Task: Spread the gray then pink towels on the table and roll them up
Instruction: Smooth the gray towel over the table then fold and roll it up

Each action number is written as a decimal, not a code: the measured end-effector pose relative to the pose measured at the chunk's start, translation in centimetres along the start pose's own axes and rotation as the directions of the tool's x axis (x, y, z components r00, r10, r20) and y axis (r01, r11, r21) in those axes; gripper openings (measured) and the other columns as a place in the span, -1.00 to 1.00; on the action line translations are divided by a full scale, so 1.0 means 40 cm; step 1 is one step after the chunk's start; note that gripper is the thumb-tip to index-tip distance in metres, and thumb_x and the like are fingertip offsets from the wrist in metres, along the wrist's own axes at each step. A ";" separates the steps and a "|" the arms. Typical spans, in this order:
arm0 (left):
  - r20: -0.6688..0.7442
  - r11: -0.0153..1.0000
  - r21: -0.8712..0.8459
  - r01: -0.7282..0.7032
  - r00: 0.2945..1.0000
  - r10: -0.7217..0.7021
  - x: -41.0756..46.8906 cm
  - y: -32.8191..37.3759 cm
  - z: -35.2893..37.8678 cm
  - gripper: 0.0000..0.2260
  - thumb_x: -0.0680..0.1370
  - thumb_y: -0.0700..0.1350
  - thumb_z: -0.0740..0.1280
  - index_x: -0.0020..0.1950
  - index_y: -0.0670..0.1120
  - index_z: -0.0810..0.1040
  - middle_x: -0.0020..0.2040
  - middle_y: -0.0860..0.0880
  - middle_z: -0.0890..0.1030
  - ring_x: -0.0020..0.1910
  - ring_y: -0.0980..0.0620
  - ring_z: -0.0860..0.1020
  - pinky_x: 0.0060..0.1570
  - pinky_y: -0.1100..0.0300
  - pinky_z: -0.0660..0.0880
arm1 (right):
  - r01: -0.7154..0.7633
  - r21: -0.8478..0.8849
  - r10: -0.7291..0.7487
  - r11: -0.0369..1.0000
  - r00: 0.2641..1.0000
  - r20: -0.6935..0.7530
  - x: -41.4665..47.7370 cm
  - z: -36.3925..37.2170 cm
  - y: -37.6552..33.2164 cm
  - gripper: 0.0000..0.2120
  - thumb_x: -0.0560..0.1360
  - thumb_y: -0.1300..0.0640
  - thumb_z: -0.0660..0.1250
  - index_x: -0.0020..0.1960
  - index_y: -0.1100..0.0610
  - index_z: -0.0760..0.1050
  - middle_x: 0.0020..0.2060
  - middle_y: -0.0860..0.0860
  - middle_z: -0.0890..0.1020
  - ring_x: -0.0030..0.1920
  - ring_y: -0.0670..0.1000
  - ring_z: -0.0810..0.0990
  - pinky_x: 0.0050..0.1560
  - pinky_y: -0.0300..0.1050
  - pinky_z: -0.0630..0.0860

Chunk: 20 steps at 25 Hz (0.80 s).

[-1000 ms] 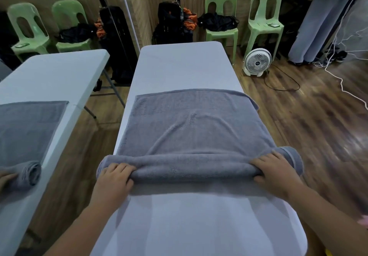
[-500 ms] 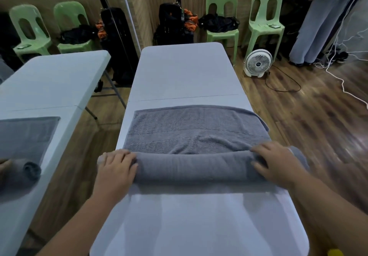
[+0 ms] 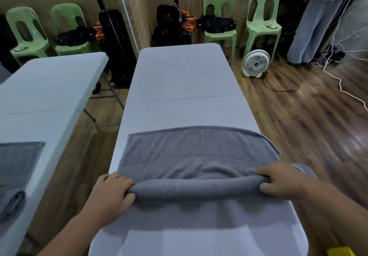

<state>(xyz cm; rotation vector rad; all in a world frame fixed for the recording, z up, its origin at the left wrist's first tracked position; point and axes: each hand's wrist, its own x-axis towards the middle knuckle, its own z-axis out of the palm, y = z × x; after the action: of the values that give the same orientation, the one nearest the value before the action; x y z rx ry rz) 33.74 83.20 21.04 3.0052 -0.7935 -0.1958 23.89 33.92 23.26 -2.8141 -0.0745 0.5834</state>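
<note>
Two hands work one roll, and we take them from our left to our right. Our left hand sits at the left end of the gray towel, fingers curled over the top of the rolled part and thumb tucked under it, closed around the cloth with no gap showing. The roll runs crosswise on the white table, its long axis left to right, from one hand to the other, and it sags a little in the middle where nothing presses on it. Our right hand clamps the right end in the same way, fingers wrapped over and closed on the fabric; past it a bit of towel end pokes out over the table edge.

What matters for the coming push is this: the flat, unrolled part of the towel lies beyond the fingers, away from us, reaching up the table toward its middle seam. Both hands stand about equally near to it, so we judge the roll should go straight forward, both ends together. The far right corner of the flat part droops off the table side, and that end may roll up looser or skewed if we do not keep the pressure even. We judge roughly half of the gray towel is wound. No pink towel shows anywhere in view.
</note>
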 end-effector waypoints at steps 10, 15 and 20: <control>-0.046 0.999 0.039 0.000 0.999 0.002 0.104 0.024 0.039 -0.49 0.44 0.21 0.29 0.37 0.11 0.48 0.38 0.10 0.49 0.37 -0.01 0.42 0.42 -0.23 0.25 | 0.008 -0.241 -0.099 0.971 0.924 -0.368 0.063 0.051 0.007 -0.51 0.35 -0.25 0.32 0.22 -0.08 0.54 0.14 -0.10 0.61 0.17 0.01 0.53 0.24 0.06 0.44; -0.117 0.999 0.024 0.049 0.992 -0.046 0.100 0.030 0.068 -0.62 0.43 0.01 0.34 0.25 0.07 0.56 0.20 0.05 0.61 0.17 -0.06 0.54 0.11 -0.10 0.47 | -0.098 -0.292 0.009 0.951 0.956 -0.293 0.071 0.119 0.017 -0.41 0.24 -0.08 0.40 0.27 -0.08 0.51 0.18 -0.08 0.61 0.23 0.04 0.52 0.42 0.23 0.25; -0.172 1.000 0.023 0.005 0.985 -0.001 0.066 0.026 0.015 -0.80 0.45 0.08 0.10 -0.12 0.14 0.51 -0.18 0.16 0.58 -0.13 0.04 0.47 0.01 0.00 0.40 | -0.002 -0.168 -0.008 0.986 0.998 -0.060 0.038 -0.004 -0.017 -0.73 0.29 -0.14 0.21 -0.08 -0.06 0.49 -0.22 -0.16 0.58 -0.17 -0.13 0.50 0.04 -0.13 0.39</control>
<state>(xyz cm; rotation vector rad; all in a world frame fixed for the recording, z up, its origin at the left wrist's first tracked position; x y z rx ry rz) 35.44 80.98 20.20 2.9921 -0.7797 0.0726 25.35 34.68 22.99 -2.9922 -0.1211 0.5135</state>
